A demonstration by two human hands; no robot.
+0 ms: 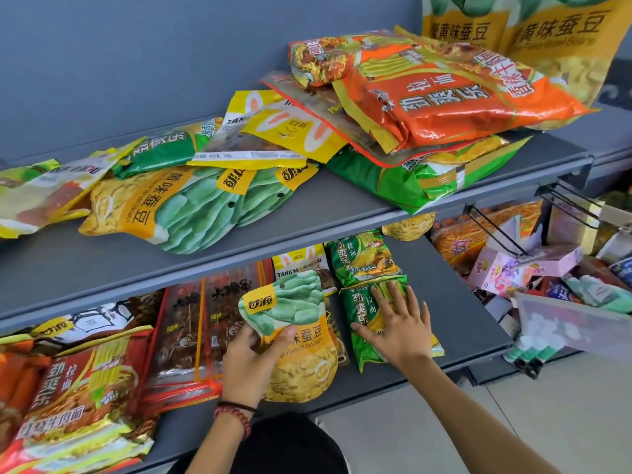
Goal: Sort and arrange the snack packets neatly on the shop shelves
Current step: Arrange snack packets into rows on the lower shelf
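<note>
My left hand (251, 362) grips a yellow and green broad bean packet (301, 350) by its left edge, above the lower shelf (458, 302). My right hand (398, 325) lies flat, fingers spread, on a green noodle packet (359, 313); a second green noodle packet (362, 256) lies just behind it. Left of the bean packet lie dark red packets (191, 323) and an orange noodle packet (78, 381). The upper shelf (307, 213) bears a jumble: broad bean packets (178, 206), yellow rabbit packets (284, 128), a large orange noodle pack (455, 94) and a green pack (420, 179).
Two tall broad bean bags (513, 29) stand at the back right of the upper shelf. To the right, a lower bin holds pink boxes (506, 268) and mixed goods, with black wire racks (564, 203) sticking out. Pale floor (513, 422) lies below the shelf edge.
</note>
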